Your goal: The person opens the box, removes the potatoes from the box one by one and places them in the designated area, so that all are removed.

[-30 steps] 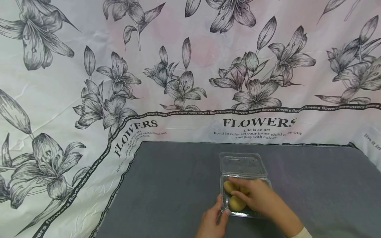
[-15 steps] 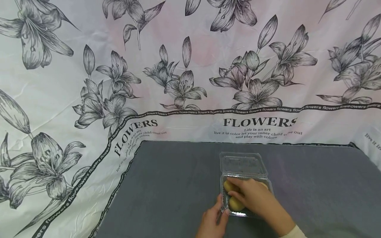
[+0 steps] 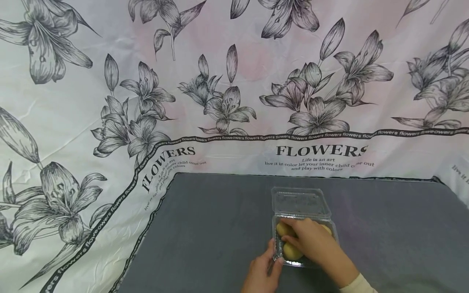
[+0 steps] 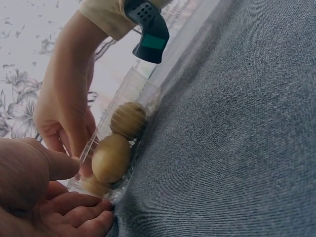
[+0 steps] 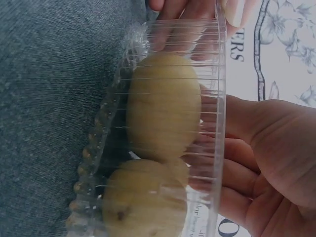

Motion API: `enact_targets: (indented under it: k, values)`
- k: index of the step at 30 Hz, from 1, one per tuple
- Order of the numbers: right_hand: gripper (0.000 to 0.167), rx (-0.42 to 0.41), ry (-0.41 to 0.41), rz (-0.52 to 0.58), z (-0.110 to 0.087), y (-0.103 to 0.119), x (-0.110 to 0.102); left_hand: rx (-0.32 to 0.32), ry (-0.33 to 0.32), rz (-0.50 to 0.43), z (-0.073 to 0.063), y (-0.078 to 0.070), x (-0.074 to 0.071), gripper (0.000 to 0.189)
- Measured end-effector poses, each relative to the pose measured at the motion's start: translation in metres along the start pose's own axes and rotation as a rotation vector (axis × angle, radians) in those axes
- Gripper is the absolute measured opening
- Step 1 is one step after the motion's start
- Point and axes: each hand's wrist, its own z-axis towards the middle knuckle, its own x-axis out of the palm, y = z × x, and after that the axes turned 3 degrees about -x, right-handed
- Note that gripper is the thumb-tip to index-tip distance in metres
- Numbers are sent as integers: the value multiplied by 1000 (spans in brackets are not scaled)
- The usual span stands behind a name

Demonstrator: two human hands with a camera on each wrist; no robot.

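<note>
A clear plastic clamshell container (image 3: pixel 276 244) lies on the grey tabletop with its lid (image 3: pixel 301 202) folded back. Several yellow-brown potatoes (image 3: pixel 292 252) sit in its base. My left hand (image 3: pixel 261 272) holds the container's left side, thumb at the rim and fingers along the outer wall. Reaching in over the right side, my right hand (image 3: pixel 311 240) has its thumb and forefinger around the back-left potato (image 3: pixel 283 228). Two potatoes (image 4: pixel 111 158) show through the wall in the left wrist view. The right hand covers part of the container's inside.
A grey cloth-like tabletop (image 3: pixel 205 228) surrounds the container. Behind and at the left hangs a white sheet (image 3: pixel 227 158) printed with lilies and lettering. A dark band (image 4: pixel 150 42) is on the right wrist.
My right hand has shifted slightly left inside the container, its thumb and forefinger drawing in at the back-left potato. Another potato has come into view at the right. The left hand stays on the container.
</note>
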Motion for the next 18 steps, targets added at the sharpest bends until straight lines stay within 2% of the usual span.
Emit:
enact_targets:
  k: [6,11,18]
  values:
    - [39,11,39,12,3,4,-1,6,9,-10,1,0,0,63]
    - [39,-3,27,-21,6,5,-1,20,0,-9,1,0,-1,63]
    - [30,0,51,-21,10,7,0,-8,15,-15,1,0,-1,65]
